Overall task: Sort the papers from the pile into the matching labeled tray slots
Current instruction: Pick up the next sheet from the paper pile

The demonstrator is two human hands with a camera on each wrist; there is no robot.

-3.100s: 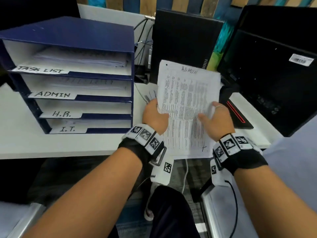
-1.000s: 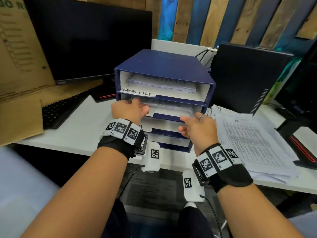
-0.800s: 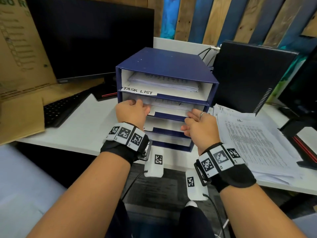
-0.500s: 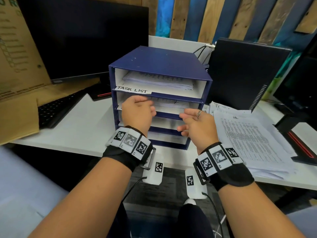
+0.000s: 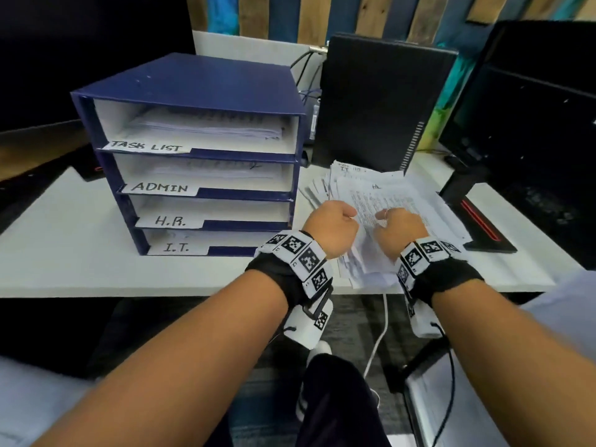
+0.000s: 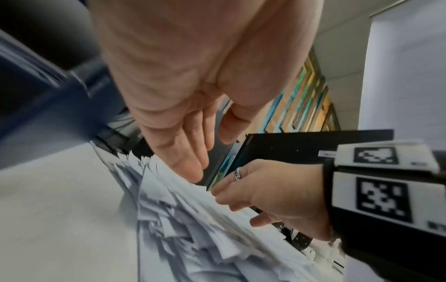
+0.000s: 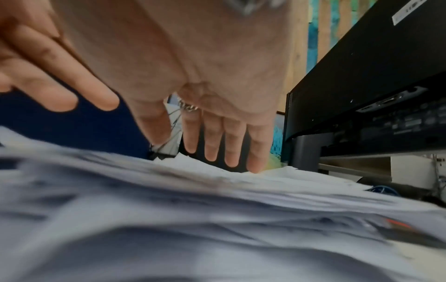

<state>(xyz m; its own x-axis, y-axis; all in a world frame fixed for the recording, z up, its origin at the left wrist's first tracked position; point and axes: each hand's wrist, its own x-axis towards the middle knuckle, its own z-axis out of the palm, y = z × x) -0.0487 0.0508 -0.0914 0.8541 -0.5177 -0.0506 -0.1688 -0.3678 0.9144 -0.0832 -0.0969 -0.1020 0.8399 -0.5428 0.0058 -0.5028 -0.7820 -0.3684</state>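
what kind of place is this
Most likely an office desk: a labeled tray with slots for admin, H.R. and I.T., a pile of papers, and monitors around a white desk.

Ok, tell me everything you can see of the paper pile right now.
The paper pile is a loose, fanned stack of white printed sheets lying flat on the white desk, right of the blue tray, with edges uneven. The top sheet bears a handwritten heading, too blurred to read. The left hand and right hand are over its near part, fingers reaching down.

A white desk [image 5: 64, 246] bears the blue tray [image 5: 193, 91], a paper pile [image 5: 403, 201] and monitors [image 5: 532, 108]
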